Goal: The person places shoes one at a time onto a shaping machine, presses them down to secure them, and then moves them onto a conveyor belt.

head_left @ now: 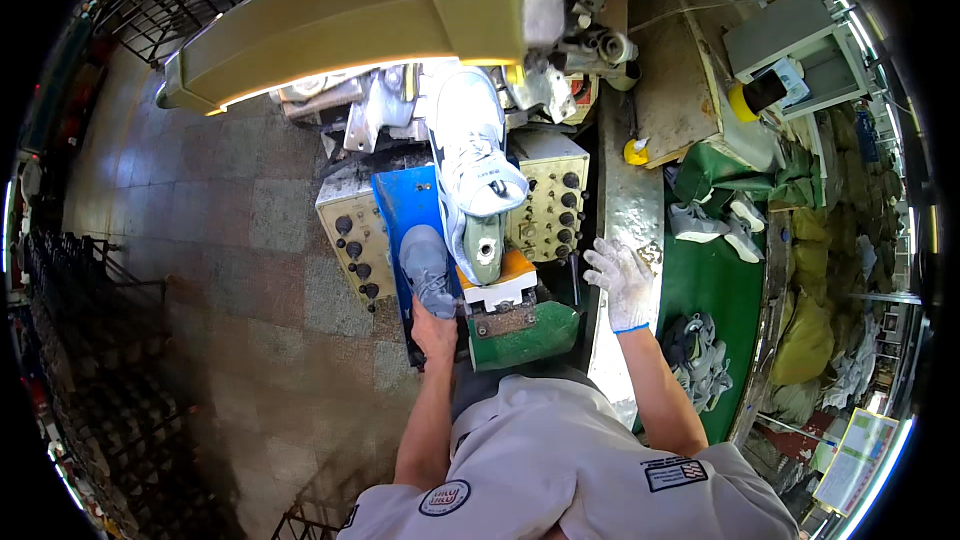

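My bare left hand (433,333) is closed around the heel end of a grey-blue shoe (427,265), toe pointing away from me, over a blue panel (405,198). Right beside it, a white lace-up sneaker (466,135) sits in the machine with its toe under the hood. A green-grey shoe last (485,250) shows at its heel, above an orange and white block (500,287). My right hand (622,282), in a white knit glove with a blue cuff, is off to the right above the metal ledge. Its fingers are spread and hold nothing.
A yellow-brown machine hood (340,25) with a lit lower edge overhangs the sneaker. Control boxes with black knobs (548,202) flank it. On the right, a green conveyor belt (710,285) carries grey shoes (697,223) and a heap of shoe uppers (703,365). Dark racks stand at left.
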A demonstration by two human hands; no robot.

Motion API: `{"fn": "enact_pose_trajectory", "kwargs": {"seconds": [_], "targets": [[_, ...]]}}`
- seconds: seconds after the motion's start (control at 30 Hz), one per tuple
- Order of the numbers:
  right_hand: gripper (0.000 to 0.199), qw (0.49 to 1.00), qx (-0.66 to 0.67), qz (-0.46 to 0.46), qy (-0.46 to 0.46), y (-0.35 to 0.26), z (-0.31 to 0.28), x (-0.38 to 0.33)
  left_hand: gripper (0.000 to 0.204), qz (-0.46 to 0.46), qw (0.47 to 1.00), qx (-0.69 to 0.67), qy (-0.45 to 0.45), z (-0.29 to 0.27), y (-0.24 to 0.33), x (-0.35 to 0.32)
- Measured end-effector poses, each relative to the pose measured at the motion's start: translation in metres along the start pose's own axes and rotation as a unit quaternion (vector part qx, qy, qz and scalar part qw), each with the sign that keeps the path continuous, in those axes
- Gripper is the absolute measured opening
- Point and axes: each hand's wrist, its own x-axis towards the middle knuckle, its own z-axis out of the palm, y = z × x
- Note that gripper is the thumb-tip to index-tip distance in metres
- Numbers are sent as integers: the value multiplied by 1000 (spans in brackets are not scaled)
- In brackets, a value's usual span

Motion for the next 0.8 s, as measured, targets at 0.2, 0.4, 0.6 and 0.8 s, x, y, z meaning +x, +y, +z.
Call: {"fn": "enact_pose_trajectory", "kwargs": {"seconds": [0.2, 0.4, 0.6, 0.8], "targets": [[55, 999, -16, -9, -44, -12, 7, -7, 37, -73, 947, -299, -88, -97, 16, 3], [57, 991, 21, 36, -129, -14, 16, -47, 41, -118, 904, -393, -118, -246, 50, -38], [76, 949, -94, -103, -284, -21, 54, -89, 53, -58, 764, -591, -253, -258, 142, -74], [44, 901, 370, 125, -191, -35, -12, -53, 25, -25, 910, -283, -302, -149, 246, -106]]}}
